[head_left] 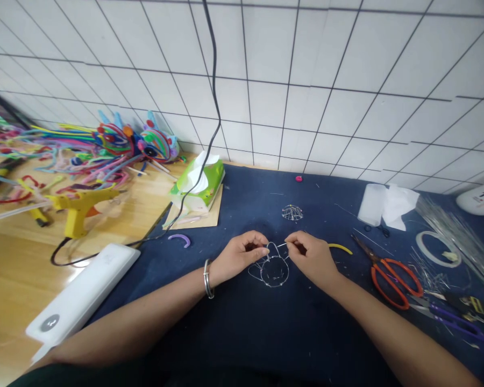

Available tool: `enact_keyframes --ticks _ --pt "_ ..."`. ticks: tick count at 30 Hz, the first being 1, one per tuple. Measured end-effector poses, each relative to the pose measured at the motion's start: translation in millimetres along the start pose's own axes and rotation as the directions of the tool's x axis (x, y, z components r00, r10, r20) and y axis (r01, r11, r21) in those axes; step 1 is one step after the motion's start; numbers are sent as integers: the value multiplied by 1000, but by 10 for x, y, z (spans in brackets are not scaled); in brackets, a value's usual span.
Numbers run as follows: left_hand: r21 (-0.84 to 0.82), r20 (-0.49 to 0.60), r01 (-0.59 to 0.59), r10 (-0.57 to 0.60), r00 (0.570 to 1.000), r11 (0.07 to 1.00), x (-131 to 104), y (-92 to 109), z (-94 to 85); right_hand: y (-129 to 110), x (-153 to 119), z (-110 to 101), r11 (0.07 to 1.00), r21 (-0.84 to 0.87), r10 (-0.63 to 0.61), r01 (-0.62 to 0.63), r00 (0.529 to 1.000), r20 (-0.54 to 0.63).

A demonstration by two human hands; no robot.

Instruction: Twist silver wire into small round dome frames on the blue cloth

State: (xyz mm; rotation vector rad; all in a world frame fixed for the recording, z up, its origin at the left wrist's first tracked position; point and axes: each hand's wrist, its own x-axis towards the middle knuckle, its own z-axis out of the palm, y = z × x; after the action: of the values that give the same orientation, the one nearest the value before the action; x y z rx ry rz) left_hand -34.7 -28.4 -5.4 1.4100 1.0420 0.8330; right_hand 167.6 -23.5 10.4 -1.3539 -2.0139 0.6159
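Observation:
A small wire frame (275,286) with a round ring and several loops lies between my hands over the dark blue cloth. My left hand (242,253), with a silver bangle at its wrist, pinches a loop at the frame's upper left. On the other side, my right hand (311,257) is closed on a thin wire (281,245) that reaches toward the top of the frame. Behind them on the cloth sits a small domed wire piece (292,213).
Orange-handled scissors (395,279), purple-handled scissors (452,317) and a wire bundle (463,242) lie at right. At left are a yellow glue gun (78,207), a white power bank (89,290), a green tissue pack (197,183) and colourful pipe cleaners (105,145). A black cable (215,80) hangs behind.

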Motion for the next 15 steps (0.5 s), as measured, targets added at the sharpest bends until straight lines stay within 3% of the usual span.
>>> enact_keyframes --ticks 15 --pt "181 -86 -69 85 993 981 -18 -5 -5 22 -6 22 1000 -2 -25 25 996 87"
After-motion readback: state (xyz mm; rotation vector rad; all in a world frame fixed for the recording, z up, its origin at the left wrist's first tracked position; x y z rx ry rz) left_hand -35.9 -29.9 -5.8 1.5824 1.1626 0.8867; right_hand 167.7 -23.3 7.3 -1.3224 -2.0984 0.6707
